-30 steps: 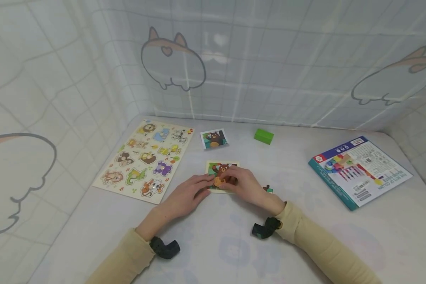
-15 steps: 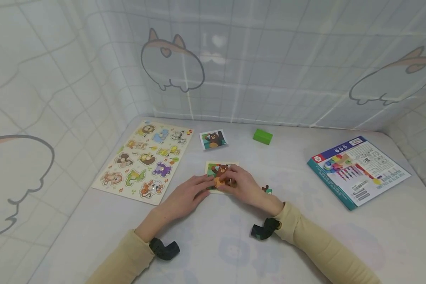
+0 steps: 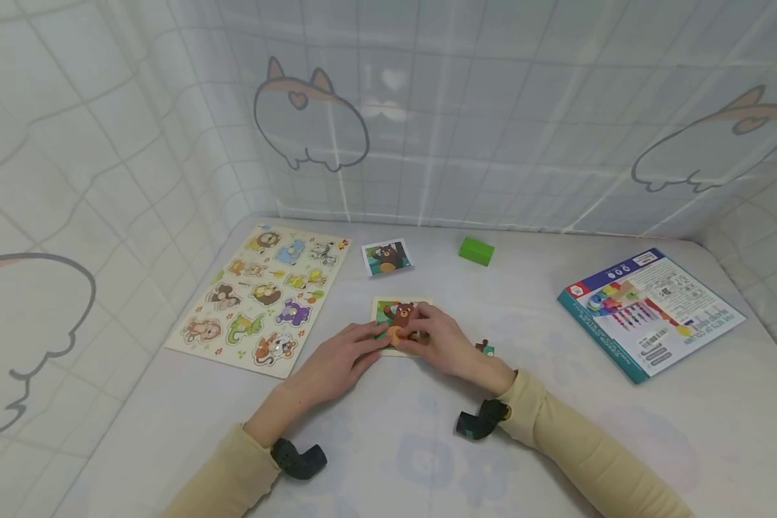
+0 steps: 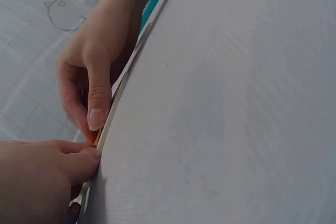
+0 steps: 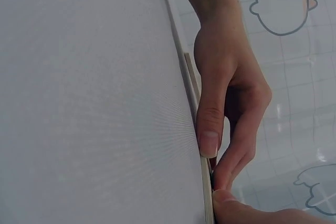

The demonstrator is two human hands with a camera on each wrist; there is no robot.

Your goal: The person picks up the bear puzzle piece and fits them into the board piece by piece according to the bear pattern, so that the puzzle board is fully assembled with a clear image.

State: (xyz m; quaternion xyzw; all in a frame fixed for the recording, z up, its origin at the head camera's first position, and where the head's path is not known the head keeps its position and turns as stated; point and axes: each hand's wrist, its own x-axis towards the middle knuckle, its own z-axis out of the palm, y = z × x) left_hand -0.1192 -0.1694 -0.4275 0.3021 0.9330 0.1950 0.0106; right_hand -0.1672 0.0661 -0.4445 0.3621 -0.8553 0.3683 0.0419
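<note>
A small bear jigsaw puzzle board (image 3: 401,307) lies flat in front of me in the head view, partly hidden by both hands. My right hand (image 3: 443,342) bends over its right half, thumb and finger pinching a puzzle piece low on the board; the piece's orange edge (image 4: 97,139) shows in the left wrist view. My left hand (image 3: 342,360) lies at the board's left side, fingers extended, fingertips touching it and the thumb against its near edge. A loose puzzle piece (image 3: 485,348), brown and green, lies right of the board beside my right wrist.
Behind the board is a bear picture card (image 3: 387,257), with a green block (image 3: 476,251) to its right. A large animal puzzle board (image 3: 252,298) lies at the left. At the right lies a flat printed box (image 3: 650,313). A tiled-pattern wall sheet (image 3: 453,144) rises behind.
My right fingertips have shifted slightly on the board, covering more of the bear's orange belly. My left hand stays in place. The head view has tilted slightly.
</note>
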